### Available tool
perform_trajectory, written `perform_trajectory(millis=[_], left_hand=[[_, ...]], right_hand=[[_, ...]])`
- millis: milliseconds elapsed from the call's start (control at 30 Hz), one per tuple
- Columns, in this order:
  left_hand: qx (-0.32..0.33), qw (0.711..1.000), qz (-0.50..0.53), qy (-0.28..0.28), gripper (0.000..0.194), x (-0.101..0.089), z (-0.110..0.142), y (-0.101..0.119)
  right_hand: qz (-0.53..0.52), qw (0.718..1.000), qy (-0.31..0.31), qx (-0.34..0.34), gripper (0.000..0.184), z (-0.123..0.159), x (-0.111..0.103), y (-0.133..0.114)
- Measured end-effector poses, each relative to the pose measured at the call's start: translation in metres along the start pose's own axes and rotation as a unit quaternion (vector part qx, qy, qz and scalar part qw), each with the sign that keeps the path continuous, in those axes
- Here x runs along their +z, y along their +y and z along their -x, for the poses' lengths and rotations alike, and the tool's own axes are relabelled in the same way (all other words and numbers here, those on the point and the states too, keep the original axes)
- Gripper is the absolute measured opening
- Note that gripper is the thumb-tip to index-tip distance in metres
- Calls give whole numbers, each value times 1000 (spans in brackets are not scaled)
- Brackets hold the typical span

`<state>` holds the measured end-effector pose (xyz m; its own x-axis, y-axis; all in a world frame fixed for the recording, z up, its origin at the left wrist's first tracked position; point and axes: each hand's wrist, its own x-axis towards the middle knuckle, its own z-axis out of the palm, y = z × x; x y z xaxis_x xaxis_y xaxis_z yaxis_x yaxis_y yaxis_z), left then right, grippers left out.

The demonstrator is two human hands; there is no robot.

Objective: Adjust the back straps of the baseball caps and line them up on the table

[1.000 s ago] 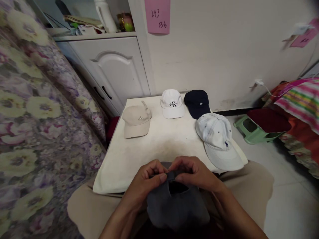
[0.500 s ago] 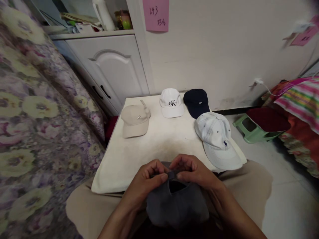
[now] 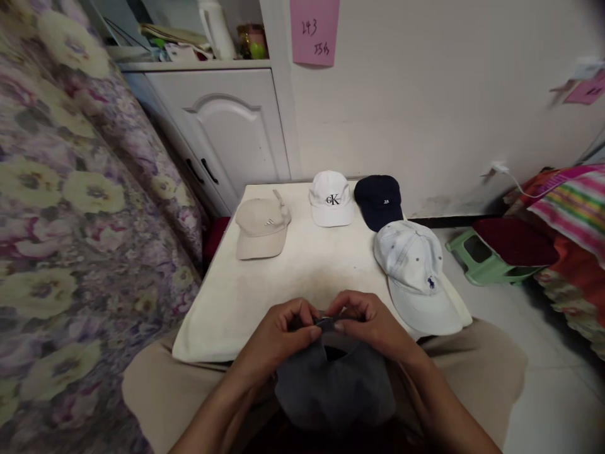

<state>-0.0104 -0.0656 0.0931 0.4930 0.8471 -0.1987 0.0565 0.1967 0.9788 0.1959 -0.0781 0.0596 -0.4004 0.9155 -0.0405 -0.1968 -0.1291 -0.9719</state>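
Note:
A dark grey cap (image 3: 333, 388) is held over my lap, its rear opening turned up toward me. My left hand (image 3: 290, 328) pinches the cap's back strap (image 3: 325, 323) from the left, thumb on top. From the right, my right hand (image 3: 366, 321) pinches the same strap, the fingertips of both hands close together. A small shiny piece, perhaps a buckle, shows between them. Past my right hand lies a pale blue cap (image 3: 413, 258) with a small dark emblem, its brim over the table's near right edge.
On the cream-covered table (image 3: 227, 315) sit a beige cap (image 3: 262, 230) at left, a white cap (image 3: 331, 198) with black letters at the back, and a navy cap (image 3: 378, 202) beside it. A green stool (image 3: 477, 258) stands right; a floral curtain (image 3: 85, 252) hangs left.
The strap now stands tilted up between my fingertips, with a shiny piece showing. Both hands keep their pinch on the grey cap. The view has shifted slightly.

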Motion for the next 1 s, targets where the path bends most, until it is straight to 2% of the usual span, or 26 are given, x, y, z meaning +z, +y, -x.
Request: perform_trajectory(millis=[233,567,800,1000], left_hand=[[14,999,-21,38,25,-3,-13,4],[14,995,46,85,26,7,-23,1],[14,994,53,95,25,19,-28,-5],[14,996,28,87,26,28,-28,-3]], right_hand=[[117,993,-18,22,12,-17,-12,-18],[181,979,-89,41,13,-31,-28,-44],[138,984,-109,18,20,-40,-46,-37],[151,979,-125,51,35,-42,-46,-31]])
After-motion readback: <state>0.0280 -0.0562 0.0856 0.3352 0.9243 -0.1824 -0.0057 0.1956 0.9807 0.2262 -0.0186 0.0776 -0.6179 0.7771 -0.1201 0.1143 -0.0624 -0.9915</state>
